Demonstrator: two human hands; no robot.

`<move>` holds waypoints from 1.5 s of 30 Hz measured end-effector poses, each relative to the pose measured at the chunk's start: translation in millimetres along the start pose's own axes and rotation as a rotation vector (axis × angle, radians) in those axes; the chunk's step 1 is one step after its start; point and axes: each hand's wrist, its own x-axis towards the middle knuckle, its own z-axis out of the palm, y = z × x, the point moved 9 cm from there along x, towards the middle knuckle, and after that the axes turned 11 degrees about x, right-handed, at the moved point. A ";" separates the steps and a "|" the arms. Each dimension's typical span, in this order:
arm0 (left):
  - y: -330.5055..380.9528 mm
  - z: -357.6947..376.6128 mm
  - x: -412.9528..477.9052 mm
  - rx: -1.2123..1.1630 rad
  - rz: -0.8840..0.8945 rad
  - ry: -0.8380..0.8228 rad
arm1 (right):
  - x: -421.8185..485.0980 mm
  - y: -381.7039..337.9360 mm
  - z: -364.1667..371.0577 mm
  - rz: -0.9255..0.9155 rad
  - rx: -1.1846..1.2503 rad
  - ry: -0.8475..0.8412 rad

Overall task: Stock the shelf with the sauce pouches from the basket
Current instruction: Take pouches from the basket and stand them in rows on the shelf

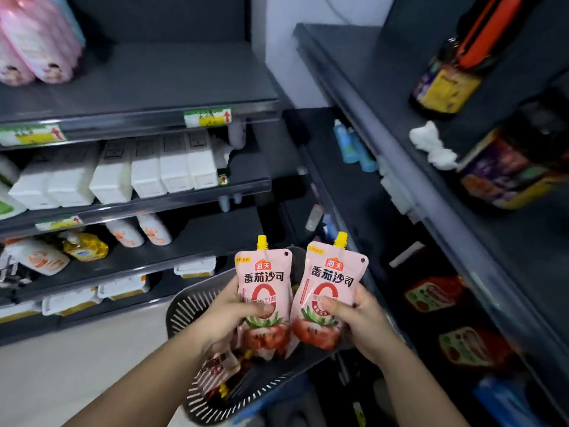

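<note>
Bare hands (234,312) and sleeveless forearms.
</note>
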 end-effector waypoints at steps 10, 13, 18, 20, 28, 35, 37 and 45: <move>102.1 142.2 -26.5 0.033 0.126 -0.356 | -137.4 -81.4 -81.0 -0.199 0.095 0.172; 109.5 198.6 -52.9 0.071 0.126 -0.459 | -193.2 -95.3 -101.5 -0.295 0.085 0.242; 94.1 310.2 -122.3 0.074 0.132 -0.690 | -332.3 -101.8 -151.7 -0.453 0.065 0.390; 81.5 351.3 -151.7 0.047 0.134 -0.761 | -390.0 -97.5 -169.0 -0.502 0.079 0.441; -4.7 552.7 -341.4 0.217 0.102 -1.068 | -679.4 -43.5 -238.8 -0.608 0.052 0.825; -63.0 676.0 -474.3 0.332 0.063 -1.312 | -858.1 10.4 -273.1 -0.652 0.177 1.067; -74.1 704.5 -498.2 0.369 0.081 -1.370 | -890.4 22.5 -284.4 -0.679 0.215 1.105; -95.0 818.2 -538.2 0.421 0.116 -1.507 | -965.3 29.5 -351.5 -0.772 0.256 1.250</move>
